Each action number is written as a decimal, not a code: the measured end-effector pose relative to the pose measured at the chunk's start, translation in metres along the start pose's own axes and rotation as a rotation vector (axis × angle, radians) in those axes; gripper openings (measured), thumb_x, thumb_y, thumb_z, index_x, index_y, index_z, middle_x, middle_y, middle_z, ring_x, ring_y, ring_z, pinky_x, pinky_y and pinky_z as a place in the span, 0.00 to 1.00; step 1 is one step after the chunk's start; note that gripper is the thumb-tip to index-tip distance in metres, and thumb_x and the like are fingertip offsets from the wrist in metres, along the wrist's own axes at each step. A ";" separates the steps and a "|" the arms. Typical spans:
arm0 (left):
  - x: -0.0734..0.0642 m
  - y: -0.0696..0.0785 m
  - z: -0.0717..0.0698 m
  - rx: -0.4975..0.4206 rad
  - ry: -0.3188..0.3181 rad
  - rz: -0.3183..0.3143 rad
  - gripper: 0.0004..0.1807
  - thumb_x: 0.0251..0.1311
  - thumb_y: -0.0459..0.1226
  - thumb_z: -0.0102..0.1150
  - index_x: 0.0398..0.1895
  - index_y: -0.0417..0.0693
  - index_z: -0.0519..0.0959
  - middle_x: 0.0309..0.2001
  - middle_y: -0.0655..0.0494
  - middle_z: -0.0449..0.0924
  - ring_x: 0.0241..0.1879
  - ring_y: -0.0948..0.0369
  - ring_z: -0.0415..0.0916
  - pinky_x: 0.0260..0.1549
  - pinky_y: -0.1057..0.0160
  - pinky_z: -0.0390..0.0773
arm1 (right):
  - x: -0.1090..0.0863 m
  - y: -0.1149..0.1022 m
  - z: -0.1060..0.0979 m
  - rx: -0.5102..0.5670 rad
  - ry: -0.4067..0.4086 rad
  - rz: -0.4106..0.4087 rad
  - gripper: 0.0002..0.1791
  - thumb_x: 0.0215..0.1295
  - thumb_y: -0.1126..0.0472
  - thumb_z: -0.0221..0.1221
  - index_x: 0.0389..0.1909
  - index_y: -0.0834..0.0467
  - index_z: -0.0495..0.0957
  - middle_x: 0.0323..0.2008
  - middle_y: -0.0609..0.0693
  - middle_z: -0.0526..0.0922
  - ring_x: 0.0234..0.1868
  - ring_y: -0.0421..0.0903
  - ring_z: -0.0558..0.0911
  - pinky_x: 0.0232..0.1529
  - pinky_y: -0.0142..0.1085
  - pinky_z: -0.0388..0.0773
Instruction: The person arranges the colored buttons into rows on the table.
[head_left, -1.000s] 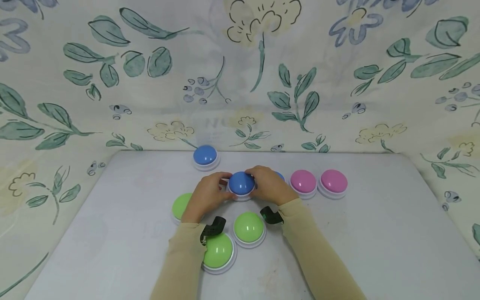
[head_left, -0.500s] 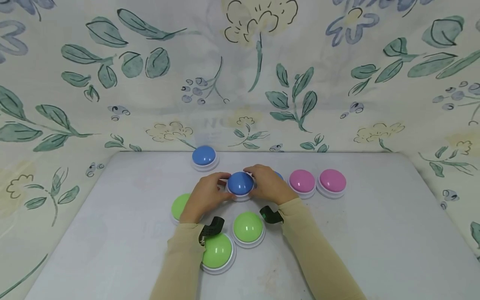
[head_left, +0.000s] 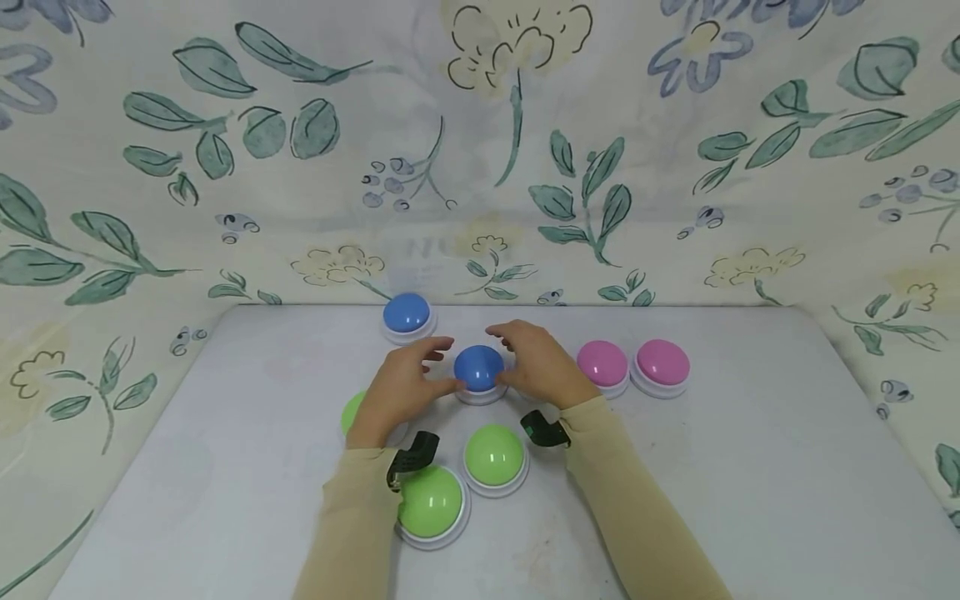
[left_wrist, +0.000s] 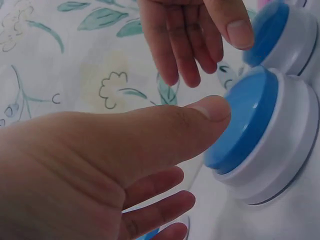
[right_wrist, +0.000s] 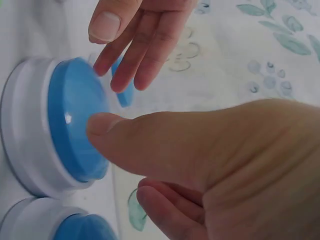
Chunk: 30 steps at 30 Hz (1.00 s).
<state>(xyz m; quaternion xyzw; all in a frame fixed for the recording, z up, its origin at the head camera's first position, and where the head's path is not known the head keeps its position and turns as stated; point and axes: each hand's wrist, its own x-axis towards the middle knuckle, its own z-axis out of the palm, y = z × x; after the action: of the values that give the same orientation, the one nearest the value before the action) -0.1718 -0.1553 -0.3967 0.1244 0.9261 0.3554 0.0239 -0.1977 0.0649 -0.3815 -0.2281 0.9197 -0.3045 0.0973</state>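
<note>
A blue dome push button with a white round base sits on the table between the two hands. My left hand is at its left, fingers spread and apart from it in the head view. My right hand stands at its right, fingers loosely bent and thumb close to the dome; whether the thumb touches I cannot tell. Neither hand holds anything. A second blue button stands beside the first in the left wrist view, but the right hand hides it in the head view.
Another blue button is near the table's back edge. Two pink buttons stand right of the right hand. Green buttons sit in front, one partly behind the left hand. A floral cloth rises behind the white table.
Both hands have let go of the middle blue button, their fingers spreading away from it. The left hand has drawn off to the left. The button stays about where it was.
</note>
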 end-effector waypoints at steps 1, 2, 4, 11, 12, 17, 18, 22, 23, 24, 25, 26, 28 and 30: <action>-0.001 0.000 -0.002 0.001 0.006 0.008 0.36 0.53 0.40 0.75 0.65 0.39 0.74 0.61 0.43 0.79 0.58 0.47 0.77 0.54 0.48 0.80 | -0.001 -0.001 -0.001 0.004 0.009 -0.010 0.37 0.58 0.65 0.72 0.69 0.60 0.71 0.63 0.58 0.76 0.59 0.53 0.78 0.60 0.45 0.78; -0.001 0.001 -0.004 0.000 0.013 0.013 0.36 0.53 0.41 0.75 0.65 0.39 0.74 0.60 0.43 0.79 0.58 0.46 0.77 0.54 0.48 0.80 | -0.001 -0.002 -0.002 0.007 0.016 -0.018 0.37 0.58 0.65 0.72 0.69 0.60 0.71 0.63 0.58 0.76 0.59 0.53 0.78 0.60 0.44 0.79; -0.003 0.003 -0.007 0.001 0.023 0.018 0.36 0.53 0.41 0.76 0.65 0.39 0.74 0.60 0.43 0.79 0.58 0.46 0.77 0.55 0.48 0.80 | -0.003 -0.004 -0.004 0.006 0.029 -0.032 0.37 0.58 0.64 0.72 0.69 0.59 0.71 0.63 0.57 0.76 0.59 0.52 0.78 0.60 0.44 0.79; -0.008 0.009 -0.018 0.000 0.045 0.025 0.35 0.55 0.41 0.75 0.66 0.40 0.74 0.61 0.43 0.78 0.58 0.46 0.77 0.56 0.47 0.79 | -0.006 -0.015 -0.007 0.012 0.045 -0.036 0.37 0.59 0.63 0.72 0.70 0.57 0.71 0.65 0.53 0.75 0.60 0.51 0.78 0.60 0.43 0.79; -0.009 0.010 -0.019 -0.003 0.047 0.028 0.35 0.55 0.40 0.74 0.66 0.40 0.74 0.61 0.43 0.78 0.58 0.46 0.77 0.56 0.47 0.79 | -0.007 -0.016 -0.007 0.010 0.048 -0.039 0.37 0.59 0.62 0.72 0.70 0.57 0.71 0.65 0.53 0.75 0.60 0.52 0.78 0.60 0.43 0.79; -0.012 0.015 -0.027 -0.014 0.059 0.050 0.35 0.56 0.41 0.74 0.67 0.40 0.73 0.62 0.43 0.78 0.59 0.47 0.77 0.56 0.48 0.79 | -0.011 -0.021 -0.009 0.019 0.064 -0.055 0.38 0.59 0.62 0.72 0.70 0.57 0.70 0.64 0.53 0.76 0.60 0.52 0.78 0.60 0.43 0.79; -0.013 0.016 -0.028 -0.015 0.059 0.053 0.35 0.57 0.41 0.74 0.67 0.40 0.73 0.62 0.43 0.78 0.59 0.47 0.77 0.56 0.48 0.79 | -0.012 -0.022 -0.009 0.023 0.069 -0.061 0.38 0.59 0.62 0.72 0.70 0.57 0.70 0.64 0.53 0.76 0.60 0.52 0.78 0.60 0.44 0.79; -0.017 0.022 -0.032 -0.017 0.064 0.066 0.35 0.57 0.42 0.74 0.67 0.40 0.73 0.62 0.43 0.77 0.59 0.47 0.76 0.57 0.47 0.79 | -0.017 -0.022 -0.009 0.047 0.090 -0.079 0.38 0.60 0.61 0.72 0.71 0.56 0.69 0.65 0.53 0.75 0.60 0.53 0.78 0.59 0.43 0.79; -0.018 0.024 -0.033 -0.017 0.066 0.070 0.35 0.57 0.42 0.74 0.67 0.40 0.73 0.62 0.43 0.78 0.59 0.47 0.76 0.56 0.48 0.79 | -0.019 -0.022 -0.009 0.055 0.092 -0.084 0.39 0.60 0.61 0.72 0.72 0.56 0.68 0.65 0.53 0.74 0.60 0.53 0.78 0.59 0.43 0.80; -0.019 0.025 -0.034 -0.016 0.068 0.072 0.35 0.57 0.42 0.74 0.67 0.40 0.73 0.62 0.43 0.78 0.59 0.47 0.76 0.56 0.48 0.79 | -0.020 -0.022 -0.008 0.063 0.096 -0.090 0.39 0.60 0.62 0.71 0.72 0.56 0.68 0.65 0.53 0.74 0.60 0.53 0.78 0.58 0.43 0.80; -0.020 0.027 -0.035 -0.016 0.070 0.073 0.35 0.57 0.42 0.73 0.67 0.40 0.73 0.62 0.43 0.77 0.59 0.47 0.76 0.56 0.48 0.79 | -0.022 -0.022 -0.007 0.074 0.101 -0.096 0.39 0.60 0.62 0.71 0.72 0.56 0.68 0.66 0.53 0.74 0.60 0.54 0.78 0.58 0.43 0.80; -0.020 0.027 -0.036 -0.015 0.070 0.073 0.35 0.57 0.42 0.73 0.67 0.40 0.73 0.62 0.43 0.77 0.59 0.47 0.76 0.56 0.48 0.79 | -0.024 -0.022 -0.006 0.080 0.107 -0.105 0.39 0.60 0.62 0.71 0.72 0.56 0.67 0.66 0.53 0.74 0.60 0.54 0.78 0.57 0.43 0.81; -0.022 0.029 -0.036 -0.014 0.073 0.079 0.35 0.58 0.42 0.73 0.67 0.40 0.73 0.63 0.44 0.77 0.59 0.48 0.77 0.56 0.48 0.80 | -0.028 -0.023 -0.004 0.102 0.118 -0.123 0.40 0.60 0.63 0.71 0.73 0.56 0.67 0.66 0.54 0.73 0.59 0.54 0.79 0.56 0.43 0.82; -0.023 0.029 -0.035 -0.012 0.072 0.081 0.34 0.58 0.41 0.73 0.67 0.40 0.73 0.63 0.44 0.77 0.59 0.48 0.77 0.56 0.48 0.80 | -0.032 -0.022 -0.002 0.106 0.136 -0.148 0.40 0.59 0.64 0.72 0.72 0.56 0.67 0.66 0.54 0.73 0.58 0.54 0.80 0.54 0.43 0.83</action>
<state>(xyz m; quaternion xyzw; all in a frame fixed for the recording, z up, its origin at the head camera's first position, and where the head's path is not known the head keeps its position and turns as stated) -0.1481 -0.1632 -0.3522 0.1489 0.9184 0.3659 -0.0230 -0.1623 0.0652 -0.3652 -0.2687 0.8875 -0.3737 0.0239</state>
